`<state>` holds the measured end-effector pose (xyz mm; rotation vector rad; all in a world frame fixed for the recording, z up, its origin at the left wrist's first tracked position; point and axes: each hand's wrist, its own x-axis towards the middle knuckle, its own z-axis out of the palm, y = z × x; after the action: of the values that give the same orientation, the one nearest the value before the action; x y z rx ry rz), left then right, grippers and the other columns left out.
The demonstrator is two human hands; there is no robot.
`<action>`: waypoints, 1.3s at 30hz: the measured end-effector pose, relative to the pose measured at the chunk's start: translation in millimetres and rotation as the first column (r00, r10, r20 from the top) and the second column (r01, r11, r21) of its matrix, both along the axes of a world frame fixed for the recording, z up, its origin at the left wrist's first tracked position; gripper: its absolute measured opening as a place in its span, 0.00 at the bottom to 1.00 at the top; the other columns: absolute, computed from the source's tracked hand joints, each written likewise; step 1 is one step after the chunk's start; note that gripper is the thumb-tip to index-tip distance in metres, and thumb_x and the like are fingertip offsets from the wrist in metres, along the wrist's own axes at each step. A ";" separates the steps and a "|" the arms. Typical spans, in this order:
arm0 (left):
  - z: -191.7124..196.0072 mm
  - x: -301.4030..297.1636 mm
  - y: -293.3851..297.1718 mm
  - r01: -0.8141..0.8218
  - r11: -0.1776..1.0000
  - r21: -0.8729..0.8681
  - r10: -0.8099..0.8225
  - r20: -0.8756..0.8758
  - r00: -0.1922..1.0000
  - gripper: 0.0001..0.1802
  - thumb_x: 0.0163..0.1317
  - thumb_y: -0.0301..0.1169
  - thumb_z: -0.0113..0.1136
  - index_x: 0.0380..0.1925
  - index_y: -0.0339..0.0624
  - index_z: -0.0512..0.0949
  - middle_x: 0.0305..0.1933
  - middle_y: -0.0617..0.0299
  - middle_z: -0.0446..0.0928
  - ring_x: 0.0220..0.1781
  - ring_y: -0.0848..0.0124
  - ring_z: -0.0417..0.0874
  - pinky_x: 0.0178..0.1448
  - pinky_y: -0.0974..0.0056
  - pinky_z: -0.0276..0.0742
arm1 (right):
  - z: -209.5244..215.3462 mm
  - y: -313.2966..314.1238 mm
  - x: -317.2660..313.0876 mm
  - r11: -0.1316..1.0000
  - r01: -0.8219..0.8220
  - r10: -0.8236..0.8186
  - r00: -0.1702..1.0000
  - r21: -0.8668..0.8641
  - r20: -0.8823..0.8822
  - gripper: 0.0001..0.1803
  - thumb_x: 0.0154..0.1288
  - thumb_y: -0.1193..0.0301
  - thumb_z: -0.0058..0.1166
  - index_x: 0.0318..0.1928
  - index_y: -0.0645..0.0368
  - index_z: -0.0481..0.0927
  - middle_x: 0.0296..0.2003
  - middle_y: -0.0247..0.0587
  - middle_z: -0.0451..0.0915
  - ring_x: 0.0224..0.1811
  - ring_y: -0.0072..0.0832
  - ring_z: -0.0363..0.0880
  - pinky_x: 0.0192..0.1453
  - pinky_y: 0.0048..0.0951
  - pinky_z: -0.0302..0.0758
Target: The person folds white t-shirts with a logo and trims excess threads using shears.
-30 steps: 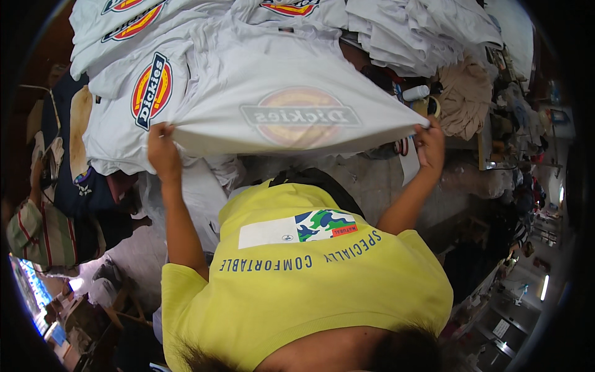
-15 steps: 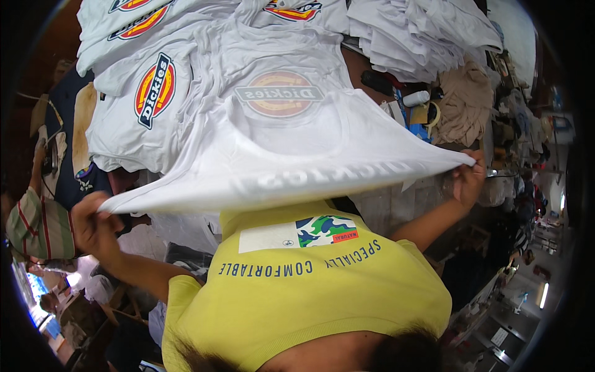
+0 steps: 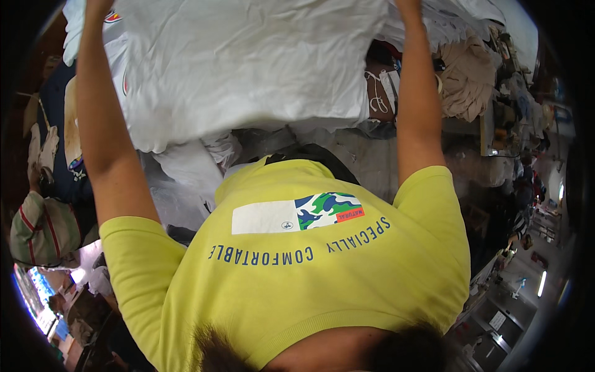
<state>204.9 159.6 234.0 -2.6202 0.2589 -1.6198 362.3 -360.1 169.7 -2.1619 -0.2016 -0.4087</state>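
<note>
A white tank top [image 3: 248, 62] lies spread out, plain side up, over the table in front of me. Its near edge hangs in soft folds towards my body. Both my arms reach forward over it. My left hand [image 3: 98, 5] is at the far left of the garment and my right hand [image 3: 408, 6] is at its far right. The upper edge of the view cuts both off, so their fingers and any grip on the cloth are hidden. Beneath the left part, a bit of another white shirt with a coloured print [image 3: 113, 17] peeks out.
Stacked white garments [image 3: 458, 22] lie at the far right, beside a crumpled beige cloth [image 3: 465, 80]. A white cord [image 3: 375, 99] rests on the brown tabletop. White cloth [image 3: 189, 164] sits below the table edge. A person in a striped top [image 3: 46, 229] is at left.
My hands have gone from holding the tank top's corners near my body to far forward at the view's upper edge. The tank top now lies flatter over the pile.
</note>
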 end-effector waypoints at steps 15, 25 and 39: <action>-217.4 -187.5 -124.9 -0.379 0.633 -0.675 -0.024 -0.507 0.862 0.33 0.47 0.40 0.69 0.51 0.35 0.68 0.52 0.46 0.67 0.55 0.54 0.66 0.58 0.57 0.64 | -170.9 -61.5 -259.1 0.946 -0.258 0.235 0.963 -0.199 -0.132 0.20 0.44 0.78 0.61 0.42 0.55 0.77 0.48 0.43 0.70 0.53 0.40 0.68 0.58 0.36 0.64; -268.2 -208.6 -67.1 0.080 -0.449 -0.890 0.064 0.058 0.996 0.14 0.56 0.30 0.55 0.41 0.35 0.71 0.39 0.56 0.73 0.37 0.63 0.77 0.44 0.63 0.75 | -205.9 -67.4 -265.8 0.981 -0.140 0.145 0.989 -0.135 0.032 0.13 0.42 0.80 0.59 0.32 0.58 0.75 0.42 0.44 0.72 0.49 0.41 0.69 0.52 0.37 0.66; -258.3 -229.1 -75.9 0.068 -0.521 -0.851 0.063 0.041 0.997 0.14 0.57 0.28 0.61 0.39 0.38 0.69 0.33 0.63 0.73 0.32 0.74 0.75 0.39 0.70 0.77 | -199.7 -51.7 -261.0 0.956 -0.099 0.139 0.982 -0.277 0.126 0.29 0.41 0.75 0.64 0.46 0.59 0.67 0.44 0.46 0.69 0.50 0.44 0.67 0.56 0.40 0.63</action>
<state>-24.2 83.8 -24.3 -2.8723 -2.8680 -2.4929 101.3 -411.7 -30.0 -2.3728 -0.4923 -0.4919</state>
